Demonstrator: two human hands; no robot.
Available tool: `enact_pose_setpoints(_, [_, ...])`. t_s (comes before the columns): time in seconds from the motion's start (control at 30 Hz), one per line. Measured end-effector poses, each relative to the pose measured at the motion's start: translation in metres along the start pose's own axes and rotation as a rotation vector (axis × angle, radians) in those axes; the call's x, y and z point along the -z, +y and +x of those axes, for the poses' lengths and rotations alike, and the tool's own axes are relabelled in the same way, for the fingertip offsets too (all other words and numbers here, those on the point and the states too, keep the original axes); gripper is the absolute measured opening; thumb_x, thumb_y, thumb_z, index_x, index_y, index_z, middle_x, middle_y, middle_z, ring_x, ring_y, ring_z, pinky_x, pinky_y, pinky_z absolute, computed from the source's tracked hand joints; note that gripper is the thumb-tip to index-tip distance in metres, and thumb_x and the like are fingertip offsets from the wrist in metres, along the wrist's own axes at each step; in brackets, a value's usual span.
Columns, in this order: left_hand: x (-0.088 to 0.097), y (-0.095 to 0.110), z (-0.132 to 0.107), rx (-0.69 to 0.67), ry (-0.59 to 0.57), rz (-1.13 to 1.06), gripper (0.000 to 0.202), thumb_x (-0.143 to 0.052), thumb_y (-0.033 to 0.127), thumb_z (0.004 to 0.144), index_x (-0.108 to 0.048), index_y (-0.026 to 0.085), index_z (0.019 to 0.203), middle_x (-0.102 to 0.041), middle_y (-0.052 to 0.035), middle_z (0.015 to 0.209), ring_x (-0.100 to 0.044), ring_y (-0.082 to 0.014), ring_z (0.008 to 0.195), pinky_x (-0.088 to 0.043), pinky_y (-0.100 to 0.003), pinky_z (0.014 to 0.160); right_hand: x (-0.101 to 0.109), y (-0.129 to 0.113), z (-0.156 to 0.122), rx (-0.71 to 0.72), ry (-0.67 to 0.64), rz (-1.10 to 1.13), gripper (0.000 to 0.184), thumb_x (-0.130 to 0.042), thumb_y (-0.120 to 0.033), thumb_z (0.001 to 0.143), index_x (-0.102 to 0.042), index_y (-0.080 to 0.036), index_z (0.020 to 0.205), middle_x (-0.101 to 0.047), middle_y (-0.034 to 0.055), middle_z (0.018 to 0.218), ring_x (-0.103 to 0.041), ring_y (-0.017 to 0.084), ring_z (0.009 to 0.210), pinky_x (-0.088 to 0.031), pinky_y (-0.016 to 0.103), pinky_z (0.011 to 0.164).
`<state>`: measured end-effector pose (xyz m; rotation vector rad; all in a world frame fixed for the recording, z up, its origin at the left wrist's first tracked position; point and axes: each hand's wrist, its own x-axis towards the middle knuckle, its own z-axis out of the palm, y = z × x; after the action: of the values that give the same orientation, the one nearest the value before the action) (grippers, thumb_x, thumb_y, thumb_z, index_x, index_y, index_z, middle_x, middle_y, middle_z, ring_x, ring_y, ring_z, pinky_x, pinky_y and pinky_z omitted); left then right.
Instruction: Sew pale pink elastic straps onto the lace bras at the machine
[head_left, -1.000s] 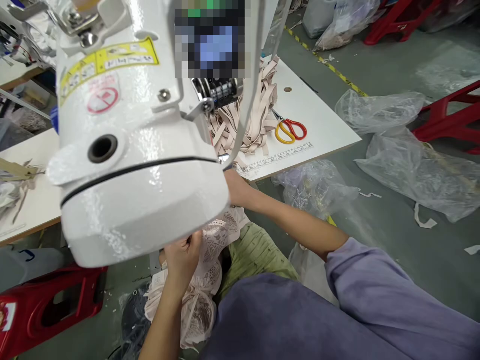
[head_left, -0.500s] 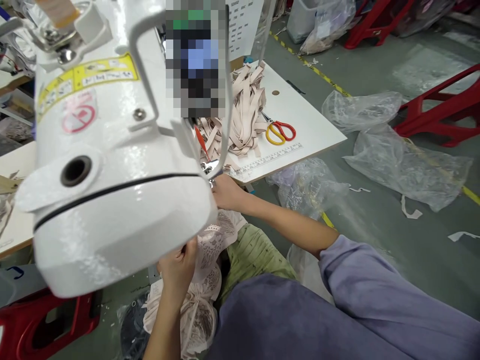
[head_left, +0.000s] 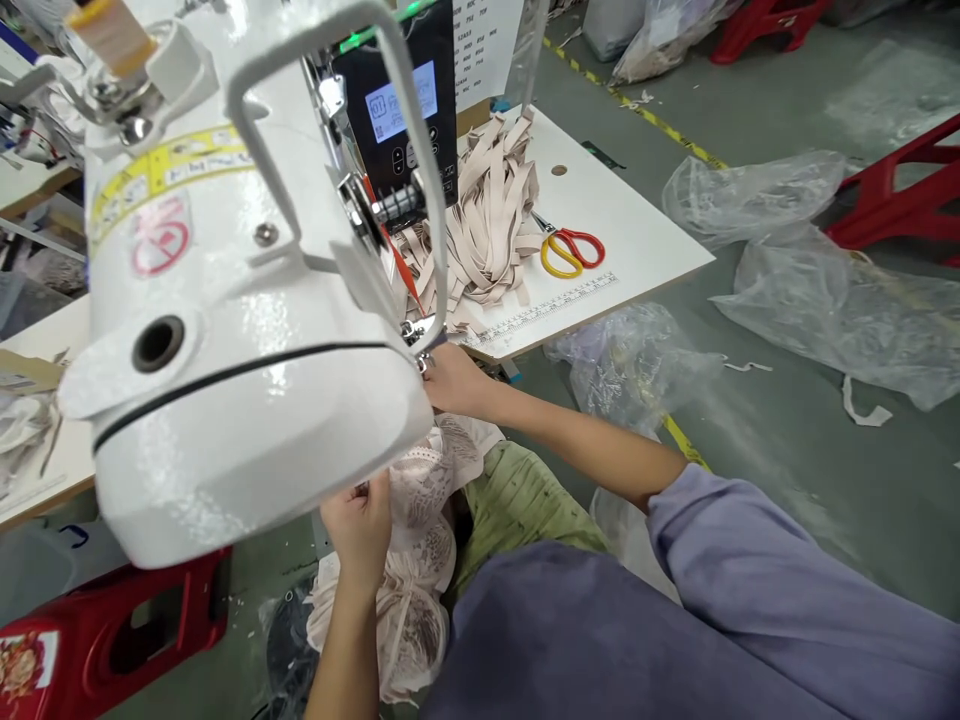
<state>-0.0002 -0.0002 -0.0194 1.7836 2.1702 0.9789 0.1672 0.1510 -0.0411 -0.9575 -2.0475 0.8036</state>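
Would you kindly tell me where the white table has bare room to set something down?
The white table has a bare patch between the scissors, the ruler scale and the table's right-hand corner. It is crowded left of the scissors, where beige strips lie heaped beside the sewing machine.

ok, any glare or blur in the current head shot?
Head view: glare speckles the white machine; also in the head view, the yellow label's print is too soft to read, as is the lit screen's small text, while the scissors keep clear outlines.
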Motion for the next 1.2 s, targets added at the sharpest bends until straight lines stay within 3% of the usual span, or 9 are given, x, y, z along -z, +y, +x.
enact_pose_setpoints(0.17, [-0.004,0.007,0.004,0.000,0.020,-0.031,0.029,-0.059,0.035,0.087,-0.062,0.020,0.063,-0.069,-0.0021,0.069,-0.066,-0.0156,0.073,-0.055,-0.022,0.072,0.004,-0.001,0.000,-0.010,-0.002,0.037,0.015,-0.056,-0.024,0.089,-0.066,-0.017,0.099,-0.061,0.0102,0.106,-0.059,0.022,0.094,-0.046,0.030,0.075])
enact_pose_setpoints(0.33, [-0.005,0.014,0.006,0.080,0.023,-0.041,0.024,-0.063,0.036,0.085,-0.062,0.019,0.068,-0.066,0.0000,0.064,-0.064,-0.0150,0.066,-0.055,-0.022,0.069,0.005,0.000,0.001,0.031,0.028,0.086,0.016,-0.056,-0.020,0.084,-0.065,-0.016,0.096,-0.062,0.0091,0.110,-0.058,0.021,0.094,-0.043,0.028,0.074])
enact_pose_setpoints(0.5, [-0.008,0.018,0.008,0.082,0.021,-0.086,0.025,-0.064,0.039,0.085,-0.066,0.018,0.073,-0.071,-0.0040,0.076,-0.068,-0.0171,0.076,-0.054,-0.026,0.081,0.006,0.002,0.001,0.050,0.043,0.122,0.017,-0.056,-0.018,0.080,-0.065,-0.016,0.095,-0.062,0.0091,0.112,-0.058,0.021,0.098,-0.043,0.026,0.073])
enact_pose_setpoints(0.6, [-0.009,0.016,0.008,0.116,-0.005,-0.099,0.025,-0.065,0.042,0.085,-0.065,0.018,0.078,-0.070,-0.0032,0.071,-0.067,-0.0168,0.068,-0.053,-0.025,0.072,0.006,0.003,0.000,0.056,0.046,0.137,0.016,-0.057,-0.017,0.079,-0.064,-0.016,0.094,-0.061,0.0076,0.110,-0.058,0.020,0.094,-0.042,0.025,0.072])
enact_pose_setpoints(0.83, [-0.009,0.003,0.004,0.141,-0.181,-0.128,0.034,-0.057,0.051,0.090,-0.062,0.018,0.087,-0.066,-0.0018,0.072,-0.062,-0.0169,0.066,-0.046,-0.025,0.063,0.004,0.003,-0.002,0.046,0.073,0.159,0.023,-0.053,-0.010,0.073,-0.060,-0.017,0.093,-0.059,0.0072,0.108,-0.056,0.021,0.099,-0.042,0.027,0.077])
enact_pose_setpoints(0.97, [-0.003,-0.001,0.007,0.119,-0.336,-0.069,0.044,-0.043,0.056,0.095,-0.049,0.021,0.070,-0.048,0.0029,0.061,-0.049,-0.0148,0.060,-0.035,-0.024,0.058,0.003,0.000,0.000,0.052,0.097,0.255,0.012,-0.053,-0.011,0.075,-0.056,-0.017,0.085,-0.057,0.0059,0.101,-0.054,0.018,0.090,-0.041,0.028,0.078])
enact_pose_setpoints(1.07, [-0.001,-0.001,-0.003,0.157,-0.405,-0.099,0.049,-0.034,0.060,0.097,-0.037,0.022,0.065,-0.039,0.0036,0.059,-0.041,-0.0141,0.058,-0.030,-0.025,0.056,0.005,-0.007,-0.012,-0.028,0.132,0.374,0.007,-0.055,-0.019,0.084,-0.050,-0.018,0.079,-0.053,0.0031,0.093,-0.050,0.015,0.078,-0.041,0.028,0.073])
enact_pose_setpoints(1.2, [-0.017,0.018,-0.051,0.230,-0.471,-0.218,0.047,-0.039,0.060,0.096,-0.042,0.022,0.067,-0.044,0.0031,0.060,-0.043,-0.0141,0.059,-0.032,-0.025,0.058,0.017,-0.008,-0.060,-0.356,0.188,0.829,0.020,-0.059,-0.035,0.091,-0.050,-0.019,0.083,-0.055,0.0000,0.085,-0.052,0.013,0.073,-0.046,0.026,0.067])
